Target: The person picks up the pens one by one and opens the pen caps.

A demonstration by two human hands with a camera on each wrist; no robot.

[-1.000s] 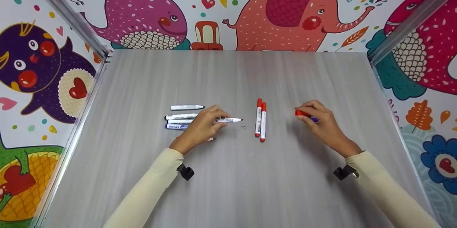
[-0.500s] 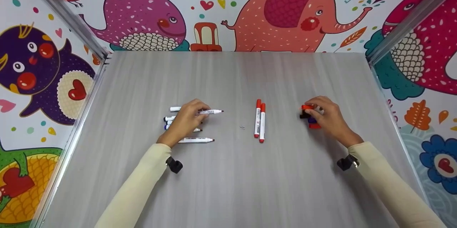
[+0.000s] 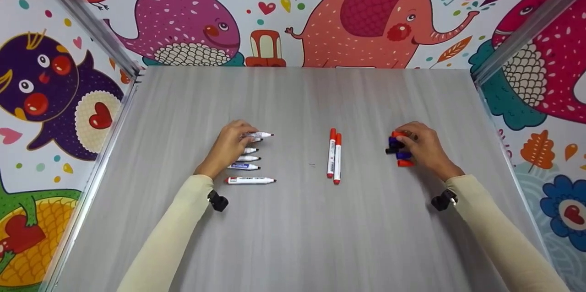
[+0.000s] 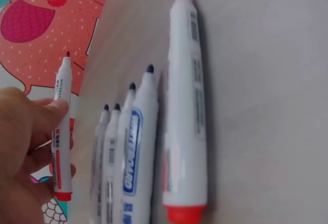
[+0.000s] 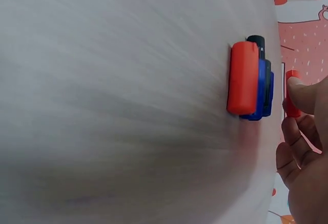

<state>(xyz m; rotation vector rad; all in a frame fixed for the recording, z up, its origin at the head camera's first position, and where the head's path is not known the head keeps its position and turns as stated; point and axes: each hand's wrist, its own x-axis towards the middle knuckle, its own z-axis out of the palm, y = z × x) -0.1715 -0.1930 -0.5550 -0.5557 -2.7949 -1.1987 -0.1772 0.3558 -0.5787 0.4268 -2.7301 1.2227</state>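
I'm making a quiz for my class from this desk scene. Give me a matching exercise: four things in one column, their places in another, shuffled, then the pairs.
Things:
1. Left hand
2. Right hand
3. Two capped red markers
4. Uncapped marker with red end

Places:
A. Middle of the table, side by side
B. Nearest the person in the left row
C. By the pile of loose caps
D. Holding a marker at the row's far end

Pairs: 1-D, 2-C, 3-A, 4-B

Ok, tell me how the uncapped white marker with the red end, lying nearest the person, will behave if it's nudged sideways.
The uncapped white plastic marker with the red end is a smooth round barrel lying flat on the grey table, so it would probably roll. It looks stiff and light, unlikely to bend. Its bare tip is exposed, so it may leave a streak.
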